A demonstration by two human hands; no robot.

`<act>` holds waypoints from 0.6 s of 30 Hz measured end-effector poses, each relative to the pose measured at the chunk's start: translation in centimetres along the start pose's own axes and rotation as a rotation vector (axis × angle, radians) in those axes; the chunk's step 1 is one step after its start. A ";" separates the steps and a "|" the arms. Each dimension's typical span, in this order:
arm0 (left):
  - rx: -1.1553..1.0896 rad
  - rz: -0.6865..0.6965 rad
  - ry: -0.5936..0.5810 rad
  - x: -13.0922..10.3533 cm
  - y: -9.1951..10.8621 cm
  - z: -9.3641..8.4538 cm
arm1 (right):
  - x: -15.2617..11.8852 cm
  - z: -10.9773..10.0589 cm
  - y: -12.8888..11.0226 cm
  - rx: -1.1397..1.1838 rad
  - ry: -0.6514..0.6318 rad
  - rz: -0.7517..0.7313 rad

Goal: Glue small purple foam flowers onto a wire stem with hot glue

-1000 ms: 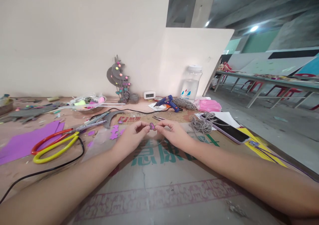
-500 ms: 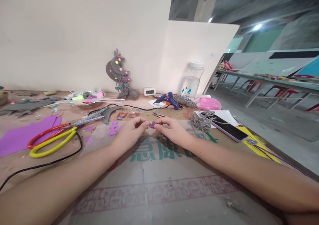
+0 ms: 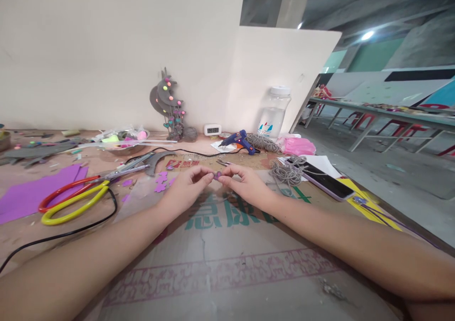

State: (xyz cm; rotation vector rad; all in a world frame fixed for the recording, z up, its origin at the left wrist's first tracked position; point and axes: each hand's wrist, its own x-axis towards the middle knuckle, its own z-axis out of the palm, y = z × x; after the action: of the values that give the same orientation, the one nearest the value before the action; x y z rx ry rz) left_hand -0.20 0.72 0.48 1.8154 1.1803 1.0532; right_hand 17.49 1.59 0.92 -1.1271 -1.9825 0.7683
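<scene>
A small purple piece (image 3: 216, 175) is pinched between the fingertips of both hands, over the far part of a printed cardboard sheet (image 3: 170, 273). My left hand (image 3: 190, 183) grips it from the left with thumb and forefinger. From the right, my right hand (image 3: 240, 181) pinches the same piece; its exact shape is largely hidden by the fingers. Purple flower-shaped cutouts (image 3: 161, 182) lie just left of my left hand. Small tweezers or snips (image 3: 223, 162) rest beyond the fingertips.
Scissors with red and yellow handles (image 3: 76, 200) and purple sheets (image 3: 39, 190) lie left. A blue glue gun (image 3: 240, 141), a water bottle (image 3: 273, 117), grey cord (image 3: 289, 171), a phone (image 3: 325, 181) and yellow paper (image 3: 368, 205) are right. A decorated grey moon ornament (image 3: 167, 103) stands behind.
The hands have drawn very slightly closer together around the purple piece, covering more of it. Nothing else has visibly moved apart from a slight camera shift.
</scene>
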 end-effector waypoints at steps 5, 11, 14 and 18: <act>-0.027 0.007 -0.003 0.0 -0.6 0.0 | 0.0 -0.3 0.4 -0.001 -0.032 -0.063; -0.030 0.044 -0.029 -0.1 -0.3 0.0 | 0.5 -0.1 1.0 0.068 -0.106 0.018; -0.043 0.082 -0.035 -0.1 -0.3 0.0 | 0.7 -0.2 1.2 0.228 -0.249 0.036; -0.027 0.119 -0.042 -0.2 -0.3 0.1 | 0.9 -0.5 1.3 0.342 -0.325 0.050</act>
State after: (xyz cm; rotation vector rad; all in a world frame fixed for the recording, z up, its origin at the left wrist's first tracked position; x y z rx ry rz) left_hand -0.25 0.66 0.14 1.8964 1.0390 1.0868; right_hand 18.23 3.03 0.43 -0.8932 -1.9816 1.3302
